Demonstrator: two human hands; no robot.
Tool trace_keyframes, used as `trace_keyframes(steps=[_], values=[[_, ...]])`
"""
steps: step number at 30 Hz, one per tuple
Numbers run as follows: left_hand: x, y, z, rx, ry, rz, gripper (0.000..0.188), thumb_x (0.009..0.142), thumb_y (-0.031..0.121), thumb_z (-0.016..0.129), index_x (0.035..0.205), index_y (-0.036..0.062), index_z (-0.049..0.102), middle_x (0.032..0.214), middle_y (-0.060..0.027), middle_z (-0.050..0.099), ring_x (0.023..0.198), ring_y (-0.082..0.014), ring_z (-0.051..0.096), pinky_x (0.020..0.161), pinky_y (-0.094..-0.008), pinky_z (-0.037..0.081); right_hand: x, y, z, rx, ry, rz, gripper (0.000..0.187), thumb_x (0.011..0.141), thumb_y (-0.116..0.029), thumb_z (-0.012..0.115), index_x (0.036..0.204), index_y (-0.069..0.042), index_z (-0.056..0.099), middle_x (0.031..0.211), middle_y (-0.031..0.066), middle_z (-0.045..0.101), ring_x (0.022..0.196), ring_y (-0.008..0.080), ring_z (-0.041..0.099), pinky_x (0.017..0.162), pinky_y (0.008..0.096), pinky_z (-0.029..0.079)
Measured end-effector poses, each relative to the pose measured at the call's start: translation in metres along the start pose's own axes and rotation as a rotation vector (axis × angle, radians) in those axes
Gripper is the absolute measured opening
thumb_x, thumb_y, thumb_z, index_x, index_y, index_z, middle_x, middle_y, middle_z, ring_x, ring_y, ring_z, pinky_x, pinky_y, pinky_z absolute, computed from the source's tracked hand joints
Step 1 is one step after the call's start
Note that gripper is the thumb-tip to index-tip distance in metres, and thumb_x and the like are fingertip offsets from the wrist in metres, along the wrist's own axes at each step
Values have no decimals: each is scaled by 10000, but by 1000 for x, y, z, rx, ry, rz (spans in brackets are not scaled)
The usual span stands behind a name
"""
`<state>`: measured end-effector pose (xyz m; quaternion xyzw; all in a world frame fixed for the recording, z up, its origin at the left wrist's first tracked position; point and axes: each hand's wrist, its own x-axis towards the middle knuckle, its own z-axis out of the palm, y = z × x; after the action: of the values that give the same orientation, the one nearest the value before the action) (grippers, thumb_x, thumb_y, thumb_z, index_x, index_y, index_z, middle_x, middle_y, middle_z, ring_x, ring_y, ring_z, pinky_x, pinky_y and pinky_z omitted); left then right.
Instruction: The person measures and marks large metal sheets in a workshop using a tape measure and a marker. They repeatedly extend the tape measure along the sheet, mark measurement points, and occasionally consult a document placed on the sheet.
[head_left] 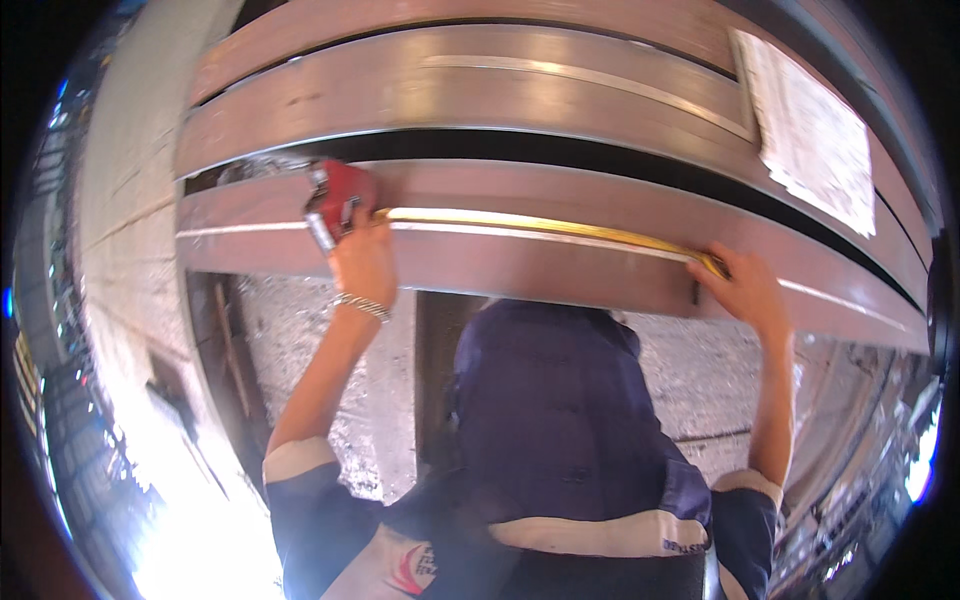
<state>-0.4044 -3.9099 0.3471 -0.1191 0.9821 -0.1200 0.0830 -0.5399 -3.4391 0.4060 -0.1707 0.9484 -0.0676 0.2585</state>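
My left hand [362, 258] is closed around a red tape measure [347, 190], held over the left part of the nearest steel beam [520, 275]. From its case the yellow tape blade [540, 224] runs out along the beam's top, beside a pale lengthwise line. At the right, my right hand [740, 285] grips the far end of the blade with bent fingers. Below those fingers a small dark piece shows against the beam's near edge; I cannot make out what it is.
More steel beams [480, 90] lie parallel beyond a dark gap. A pale sheet [810, 130], perhaps paper or cloth, rests on them at the far right. A concrete-like ledge [135, 200] runs along the left, and rough grey ground [690, 390] shows below the near beam.
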Motion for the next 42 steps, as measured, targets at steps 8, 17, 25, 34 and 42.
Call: trace_keyframes(steps=[8,17,25,34,42], values=[[-5,11,-21,-80,-162,-46,368,929,38,596,1294,9,634,1357,-180,569,841,-312,766,710,-418,644,0,-3,-1,-54,-19,37,474,977,-537,626,1190,-123,715,929,225,720,895,423,658,828,501,509],[-15,9,-15,-175,-84,-53,592,824,-18,703,1400,37,581,1300,-159,561,883,-355,736,765,-449,621,0,-3,-3,-35,-48,71,514,968,-551,636,1230,-117,716,949,239,722,921,433,655,859,503,509],[-11,10,-21,-138,-99,-48,460,903,22,634,1362,31,603,1274,-116,589,870,-309,754,741,-431,638,2,-6,-8,17,-100,109,480,986,-512,632,1215,-97,715,1004,241,723,945,445,648,873,497,501],[-8,10,-23,-154,-199,-90,685,746,2,789,1401,69,599,1391,-146,564,936,-344,736,812,-448,619,-2,-8,-5,-3,-39,79,493,998,-551,598,1194,-113,711,970,238,717,953,432,645,876,500,497],[-8,9,-22,-144,-162,-64,659,769,2,776,1403,74,615,1416,-181,574,986,-361,734,843,-450,615,-3,-13,-8,-56,-53,109,466,1004,-518,605,1213,-114,706,1016,206,732,935,420,638,873,485,488]])
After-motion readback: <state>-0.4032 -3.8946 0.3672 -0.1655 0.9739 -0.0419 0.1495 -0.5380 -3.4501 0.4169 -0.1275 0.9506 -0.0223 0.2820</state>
